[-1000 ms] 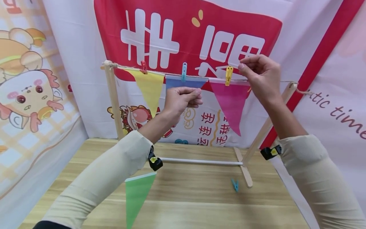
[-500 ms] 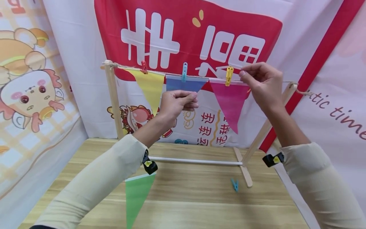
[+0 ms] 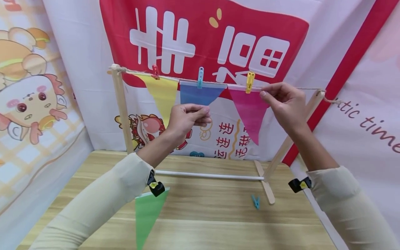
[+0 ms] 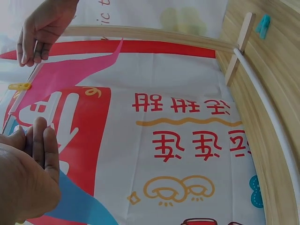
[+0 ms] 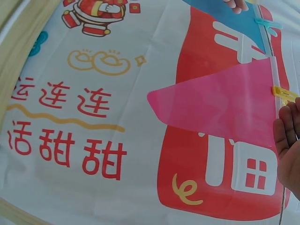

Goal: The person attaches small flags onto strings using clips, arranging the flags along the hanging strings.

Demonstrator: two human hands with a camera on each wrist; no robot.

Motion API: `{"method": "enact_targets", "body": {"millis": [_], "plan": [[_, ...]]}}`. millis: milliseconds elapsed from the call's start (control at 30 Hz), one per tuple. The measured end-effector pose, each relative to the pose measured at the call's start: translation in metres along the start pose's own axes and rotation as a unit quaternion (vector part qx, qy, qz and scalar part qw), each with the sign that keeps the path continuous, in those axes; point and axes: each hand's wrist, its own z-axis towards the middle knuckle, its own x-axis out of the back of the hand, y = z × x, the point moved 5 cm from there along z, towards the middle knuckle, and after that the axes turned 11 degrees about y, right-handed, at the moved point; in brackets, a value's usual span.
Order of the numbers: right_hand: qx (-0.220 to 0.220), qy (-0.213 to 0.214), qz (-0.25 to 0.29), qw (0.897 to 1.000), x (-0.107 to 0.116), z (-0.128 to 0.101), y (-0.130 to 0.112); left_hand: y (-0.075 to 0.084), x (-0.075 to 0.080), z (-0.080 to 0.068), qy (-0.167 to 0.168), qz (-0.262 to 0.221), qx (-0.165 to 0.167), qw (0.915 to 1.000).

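In the head view, my left hand [image 3: 189, 119] hovers in front of and below a blue pennant [image 3: 200, 93], fingers loosely bent and thumb close to them, holding nothing visible. My right hand [image 3: 284, 104] is at the upper right corner of a pink pennant [image 3: 248, 111]. Its fingers are loosely bent; whether they touch that corner cannot be told. A yellow clothespin [image 3: 249, 82] clips the pink pennant to a string. Farther left, a light blue clothespin [image 3: 200, 77] holds the blue pennant, and a red clothespin [image 3: 155, 72] a yellow pennant [image 3: 164, 95].
The string runs between two wooden posts [image 3: 122, 107], with a white rod [image 3: 209, 175] joining them low down. On the wooden table [image 3: 218, 229] lie a green pennant [image 3: 150, 215] and a teal clothespin [image 3: 256, 201]. Printed cloth [image 3: 62, 45] stands behind and beside.
My right hand has come down from beside the yellow clothespin to the pink pennant's corner. The left hand has moved down and left, showing more of the blue pennant.
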Motion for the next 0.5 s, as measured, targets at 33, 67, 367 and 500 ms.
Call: {"method": "enact_targets", "body": {"millis": [33,67,367,500], "plan": [[0.001,-0.001,0.001,1.0,0.0,-0.001,0.001,-0.001,0.0,0.0,-0.002,-0.001,0.001,1.0],[0.003,-0.002,0.002,1.0,0.0,-0.002,0.002,-0.002,0.0,0.001,-0.003,-0.002,0.002,1.0],[0.008,-0.022,0.019,1.0,-0.005,-0.014,0.01,-0.008,0.006,0.003,0.005,0.005,-0.002,1.0],[-0.003,-0.033,0.014,0.999,-0.007,-0.02,0.016,-0.011,0.01,0.003,0.005,0.001,0.0,1.0]]}}
